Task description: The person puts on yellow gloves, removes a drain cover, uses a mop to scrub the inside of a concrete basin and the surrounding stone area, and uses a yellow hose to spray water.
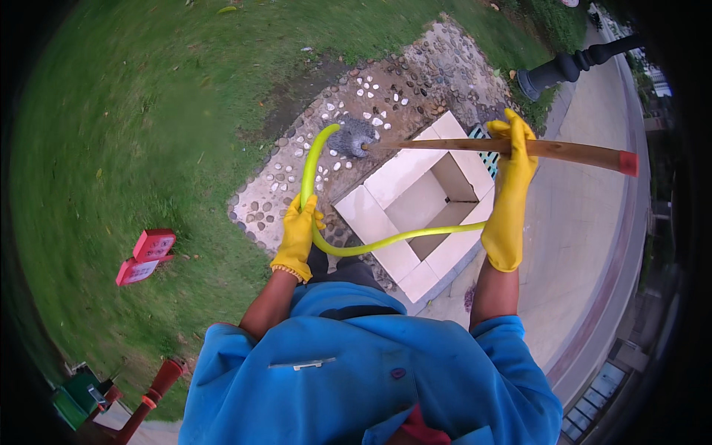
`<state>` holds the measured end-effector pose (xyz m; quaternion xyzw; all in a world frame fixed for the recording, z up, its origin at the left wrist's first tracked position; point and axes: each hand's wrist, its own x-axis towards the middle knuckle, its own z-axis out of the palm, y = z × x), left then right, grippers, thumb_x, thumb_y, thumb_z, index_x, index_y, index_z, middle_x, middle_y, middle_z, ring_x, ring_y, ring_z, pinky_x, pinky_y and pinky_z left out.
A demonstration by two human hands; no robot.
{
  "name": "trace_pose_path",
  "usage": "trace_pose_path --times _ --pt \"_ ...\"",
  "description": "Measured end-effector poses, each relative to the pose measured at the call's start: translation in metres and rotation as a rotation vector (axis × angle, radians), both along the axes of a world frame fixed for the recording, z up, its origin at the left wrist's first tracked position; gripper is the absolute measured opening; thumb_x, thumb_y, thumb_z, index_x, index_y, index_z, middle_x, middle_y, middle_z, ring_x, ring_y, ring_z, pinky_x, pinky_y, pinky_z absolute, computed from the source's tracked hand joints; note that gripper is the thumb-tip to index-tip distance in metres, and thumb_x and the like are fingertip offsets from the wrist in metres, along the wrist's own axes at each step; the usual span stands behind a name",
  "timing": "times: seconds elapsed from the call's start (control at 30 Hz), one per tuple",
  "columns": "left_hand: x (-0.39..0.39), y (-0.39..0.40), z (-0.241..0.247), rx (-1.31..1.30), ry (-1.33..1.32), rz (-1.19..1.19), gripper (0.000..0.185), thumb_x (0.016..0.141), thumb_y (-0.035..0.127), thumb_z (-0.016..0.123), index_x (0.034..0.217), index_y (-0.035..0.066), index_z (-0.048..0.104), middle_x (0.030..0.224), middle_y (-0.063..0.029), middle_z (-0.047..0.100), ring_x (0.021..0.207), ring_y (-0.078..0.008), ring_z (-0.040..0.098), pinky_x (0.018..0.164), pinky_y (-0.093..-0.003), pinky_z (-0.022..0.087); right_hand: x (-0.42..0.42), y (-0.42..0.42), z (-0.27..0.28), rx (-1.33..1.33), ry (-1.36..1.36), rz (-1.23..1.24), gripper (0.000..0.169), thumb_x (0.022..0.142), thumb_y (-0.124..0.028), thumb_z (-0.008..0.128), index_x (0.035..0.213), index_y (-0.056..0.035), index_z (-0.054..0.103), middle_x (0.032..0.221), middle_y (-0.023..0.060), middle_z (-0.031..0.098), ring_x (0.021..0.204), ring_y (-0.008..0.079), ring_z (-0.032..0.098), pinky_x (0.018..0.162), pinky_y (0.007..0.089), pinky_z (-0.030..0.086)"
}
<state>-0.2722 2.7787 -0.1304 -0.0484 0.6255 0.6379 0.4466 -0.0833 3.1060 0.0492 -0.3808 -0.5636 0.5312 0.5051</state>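
Note:
My left hand [297, 233], in a yellow rubber glove, grips a yellow-green garden hose [315, 167]. The hose bends up from my fist, and its end hangs over a mop's grey, stringy head [351, 138]. My right hand [514, 144], gloved the same way, holds the mop's wooden handle [556, 150], which has a red end cap. The mop head is against the pebble-set paving [278, 189]. Behind my left hand the hose curves across a pale tiled basin [378, 189] and passes out of sight behind my right forearm.
A green grate [489, 158] sits beside the basin's far corner. A black post [556, 75] rises at upper right, near a paved walkway [567, 222]. On the left, a red sign [153, 245] stands in the grass [139, 139]. A red post [158, 386] shows at lower left.

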Motion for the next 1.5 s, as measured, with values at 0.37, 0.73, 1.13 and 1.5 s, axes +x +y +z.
trace_pose_path --times 0.37,0.73,1.13,1.5 --pt "0.023 0.007 -0.009 -0.030 0.029 -0.043 0.038 0.097 0.027 0.063 0.127 0.005 0.056 0.073 -0.0019 0.060 0.056 -0.0108 0.056 0.056 -0.0263 0.052 0.107 -0.051 -0.186 -0.194 -0.039 -0.158 0.025 0.097 -0.023 0.063 0.105 0.0011 0.062 0.094 0.0149 0.071 0.086 0.0227 0.069 0.086 0.0329 0.053" --pt "0.035 0.002 0.002 0.001 0.107 -0.065 0.038 0.098 0.025 0.062 0.129 0.004 0.055 0.081 -0.0039 0.062 0.061 -0.0109 0.058 0.060 -0.0274 0.054 0.093 -0.049 -0.172 -0.170 -0.067 -0.174 0.031 0.096 -0.027 0.064 0.106 0.0017 0.062 0.095 0.0143 0.072 0.086 0.0204 0.069 0.084 0.0306 0.051" --pt "0.040 -0.008 0.035 -0.059 0.254 -0.093 0.030 0.098 0.025 0.063 0.118 0.004 0.056 0.077 0.0002 0.057 0.064 -0.0082 0.054 0.062 -0.0239 0.048 0.036 -0.053 -0.177 -0.183 -0.130 -0.268 0.030 0.092 -0.031 0.068 0.094 -0.0009 0.065 0.090 0.0059 0.068 0.081 0.0144 0.058 0.079 0.0299 0.044" --pt "-0.027 -0.006 0.012 -0.080 0.121 -0.100 0.032 0.098 0.034 0.062 0.111 0.005 0.058 0.071 0.0022 0.052 0.060 -0.0059 0.050 0.052 -0.0232 0.046 -0.066 0.022 -0.117 -0.175 0.117 -0.286 0.034 0.089 -0.026 0.075 0.074 -0.0022 0.056 0.065 0.0096 0.059 0.057 0.0230 0.060 0.065 0.0408 0.056"
